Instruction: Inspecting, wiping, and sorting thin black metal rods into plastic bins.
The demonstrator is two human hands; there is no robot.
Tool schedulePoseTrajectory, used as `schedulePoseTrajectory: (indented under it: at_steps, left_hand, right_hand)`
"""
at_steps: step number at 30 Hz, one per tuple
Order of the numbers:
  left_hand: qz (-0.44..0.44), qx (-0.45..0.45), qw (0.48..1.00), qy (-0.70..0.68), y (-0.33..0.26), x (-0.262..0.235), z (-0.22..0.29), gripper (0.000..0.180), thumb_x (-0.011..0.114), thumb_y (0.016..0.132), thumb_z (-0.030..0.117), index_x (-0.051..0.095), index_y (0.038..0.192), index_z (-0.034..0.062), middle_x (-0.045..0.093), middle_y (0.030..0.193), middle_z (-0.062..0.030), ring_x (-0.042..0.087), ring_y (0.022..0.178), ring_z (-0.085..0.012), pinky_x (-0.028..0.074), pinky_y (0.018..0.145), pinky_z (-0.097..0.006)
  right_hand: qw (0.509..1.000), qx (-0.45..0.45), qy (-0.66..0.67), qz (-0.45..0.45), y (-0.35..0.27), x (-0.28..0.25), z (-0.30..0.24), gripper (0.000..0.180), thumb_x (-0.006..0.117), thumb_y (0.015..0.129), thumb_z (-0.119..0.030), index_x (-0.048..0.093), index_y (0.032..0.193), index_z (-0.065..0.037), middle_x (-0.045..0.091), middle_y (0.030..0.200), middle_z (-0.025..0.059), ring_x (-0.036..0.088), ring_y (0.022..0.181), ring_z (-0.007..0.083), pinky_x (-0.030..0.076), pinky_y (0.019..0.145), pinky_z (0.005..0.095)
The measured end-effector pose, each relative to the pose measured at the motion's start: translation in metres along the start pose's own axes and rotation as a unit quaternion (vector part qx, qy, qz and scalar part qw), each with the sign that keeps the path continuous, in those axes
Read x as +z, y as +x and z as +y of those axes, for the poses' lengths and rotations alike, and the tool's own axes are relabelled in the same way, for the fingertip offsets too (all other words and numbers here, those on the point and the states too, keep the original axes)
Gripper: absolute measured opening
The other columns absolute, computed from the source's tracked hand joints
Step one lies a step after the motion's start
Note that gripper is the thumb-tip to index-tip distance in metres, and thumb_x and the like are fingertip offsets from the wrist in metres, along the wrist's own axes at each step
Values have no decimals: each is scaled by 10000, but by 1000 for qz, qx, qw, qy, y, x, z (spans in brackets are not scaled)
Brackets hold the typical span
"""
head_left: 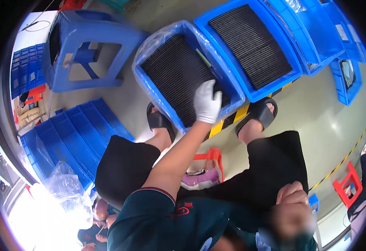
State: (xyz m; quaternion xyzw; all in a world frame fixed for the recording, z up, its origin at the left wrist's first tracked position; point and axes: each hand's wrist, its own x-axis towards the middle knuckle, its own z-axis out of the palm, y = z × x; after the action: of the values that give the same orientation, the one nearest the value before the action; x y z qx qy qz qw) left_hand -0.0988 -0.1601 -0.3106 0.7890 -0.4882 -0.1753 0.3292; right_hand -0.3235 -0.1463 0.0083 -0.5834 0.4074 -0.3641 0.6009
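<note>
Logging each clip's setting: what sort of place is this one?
Probably a factory or workshop floor: blue plastic bins packed with rows of flat black parts, yellow-and-black hazard tape on the smooth floor, and a white-gloved hand reaching into one bin.

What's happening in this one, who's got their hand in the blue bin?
A seated person reaches forward with a white-gloved left hand into a plastic-lined blue crate on the floor, fingers resting on the packed row of thin black sheets standing on edge inside. The bare right hand is curled loosely near the lap and seems to hold nothing. A second blue crate of the same black sheets sits beside the first, and a blue stool stands off to the left.
</note>
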Motion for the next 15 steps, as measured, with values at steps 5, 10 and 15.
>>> schedulePoseTrajectory:
  at_steps: [5, 10, 15]
  left_hand:
    - [-9, -87, 976, 198, -30, -59, -72, 474, 704, 729, 146, 596, 1169, 9, 608, 1167, -188, 569, 1078, -353, 438, 979, -409]
    - [-7, -81, 964, 255, 4, -78, -115, 478, 698, 747, 213, 596, 1193, 75, 593, 1181, -115, 560, 1096, -302, 460, 946, -407]
    - [-89, -73, 945, 305, 45, -82, -98, 515, 696, 766, 246, 545, 1238, 103, 574, 1200, -92, 554, 1112, -297, 457, 943, -442]
  right_hand:
    - [996, -40, -34, -78, 0, 6, 4, 244, 825, 716, -221, 708, 843, -48, 594, 771, 69, 543, 678, 203, 435, 575, 303]
    - [988, -66, -76, -113, 6, 15, 2, 215, 807, 710, -186, 708, 845, -51, 608, 775, 62, 546, 664, 197, 430, 581, 295]
    - [985, -75, -106, -117, 5, 15, 4, 218, 802, 712, -185, 712, 857, -49, 609, 778, 66, 549, 668, 199, 431, 583, 293]
